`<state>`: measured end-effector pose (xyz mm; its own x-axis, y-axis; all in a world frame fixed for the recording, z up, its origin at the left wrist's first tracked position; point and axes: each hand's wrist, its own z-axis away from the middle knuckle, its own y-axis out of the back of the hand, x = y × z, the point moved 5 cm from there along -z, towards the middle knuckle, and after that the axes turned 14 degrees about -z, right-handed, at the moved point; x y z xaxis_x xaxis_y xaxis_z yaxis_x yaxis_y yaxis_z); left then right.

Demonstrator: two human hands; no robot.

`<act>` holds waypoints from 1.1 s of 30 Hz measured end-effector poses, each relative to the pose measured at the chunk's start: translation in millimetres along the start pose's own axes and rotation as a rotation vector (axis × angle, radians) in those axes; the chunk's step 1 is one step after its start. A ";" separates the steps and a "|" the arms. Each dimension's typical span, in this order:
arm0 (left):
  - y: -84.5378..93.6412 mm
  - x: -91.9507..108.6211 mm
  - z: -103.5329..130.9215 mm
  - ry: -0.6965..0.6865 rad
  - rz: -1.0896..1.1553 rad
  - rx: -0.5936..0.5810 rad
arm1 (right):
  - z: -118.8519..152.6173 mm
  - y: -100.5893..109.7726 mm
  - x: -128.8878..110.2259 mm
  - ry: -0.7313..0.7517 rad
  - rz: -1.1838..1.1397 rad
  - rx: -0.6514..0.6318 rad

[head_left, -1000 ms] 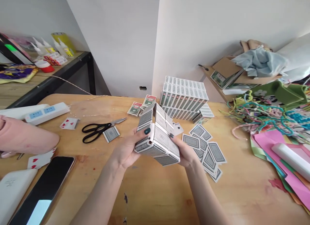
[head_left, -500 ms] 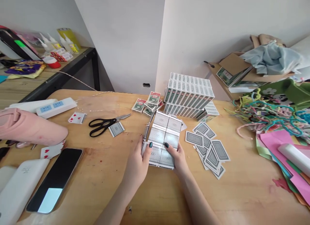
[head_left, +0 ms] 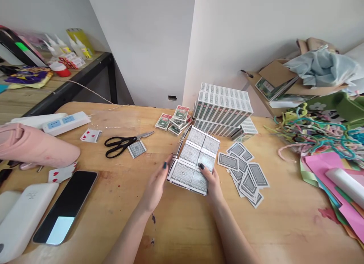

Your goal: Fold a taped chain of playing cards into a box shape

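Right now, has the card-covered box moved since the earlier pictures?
Yes: the card-covered box has shifted right, toward the loose cards on the table.

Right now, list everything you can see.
Card object: one, grey and white, held
Loose cards: many, mostly grey, both sides
Card boxes: many, mostly white, back
Scissors: one, black, left
Phone: one, black, near left
Tumbler: one, pink, left
Power strip: one, white, left
Yarn: strands uncountable, mixed, right
Paper: several sheets, mixed, right
Carton: one, brown, back right
Bottles: several, whitish, back left
Left hand: one, dark-nailed, object's left
Right hand: one, dark-nailed, object's right
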<state>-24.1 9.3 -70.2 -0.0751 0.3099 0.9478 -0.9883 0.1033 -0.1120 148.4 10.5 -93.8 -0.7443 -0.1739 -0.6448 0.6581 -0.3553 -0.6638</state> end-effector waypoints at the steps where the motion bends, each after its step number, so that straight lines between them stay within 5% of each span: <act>1: 1.5 -0.8 0.4 0.028 0.040 -0.014 | -0.2 1.3 -1.2 -0.012 -0.005 0.007; 9: -8.4 8.2 2.6 0.236 0.272 -0.468 | -3.0 4.1 3.4 -0.147 -0.018 0.011; 25: -20.1 9.8 3.2 0.305 0.208 -0.359 | -5.8 12.5 10.4 -0.306 -0.159 -0.050; 33: -45.5 1.7 5.6 0.233 0.432 -0.502 | -4.6 12.0 10.7 -0.333 -0.140 -0.060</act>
<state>20.0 -0.1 -61.9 -0.3620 0.6099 0.7050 -0.6915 0.3314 -0.6419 148.9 8.6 -110.4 -0.8174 -0.4206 -0.3936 0.5451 -0.3439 -0.7646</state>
